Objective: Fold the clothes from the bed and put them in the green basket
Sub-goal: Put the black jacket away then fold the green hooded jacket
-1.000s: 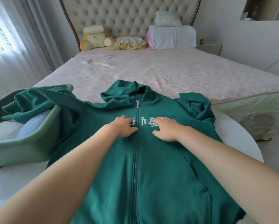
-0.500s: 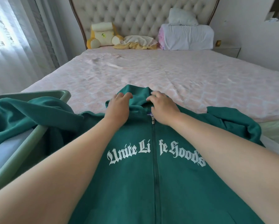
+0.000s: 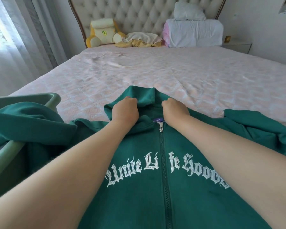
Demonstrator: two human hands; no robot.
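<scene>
Status, left to right:

- green basket (image 3: 53,98) at 9 o'clock, rim visible. The hoodie's left sleeve (image 3: 31,123) is draped across it. Can't tell what's inside; the sleeve covers most of the opening.
- hoodie (image 3: 139,195) at 6 o'clock, front up, zipped, spread flat, lettering readable. No fold made in the body yet.
- left hand (image 3: 125,111) just left of centre, fingers curled into the hood (image 3: 145,95), gripping the fabric.
- zipper pull (image 3: 160,128) sits between the two wrists, at the top of the zip.
- right hand (image 3: 174,109) just right of centre, fingers curled round the other side of the hood at the collar.
- right sleeve (image 3: 254,126) at 3 o'clock, bunched, not tucked in.
- bed (image 3: 172,71) at 12 o'clock. Crumpled cream-yellow fabric (image 3: 142,40) at the headboard; can't tell if it's clothing or bedding.

Read: early in this garment. The step in hand looks like folding the hood down onto the chest. Left to do: both sleeves in, body folded, the sleeve lifted off the basket, then the bundle dropped in. Any more items depend on that headboard fabric.
</scene>
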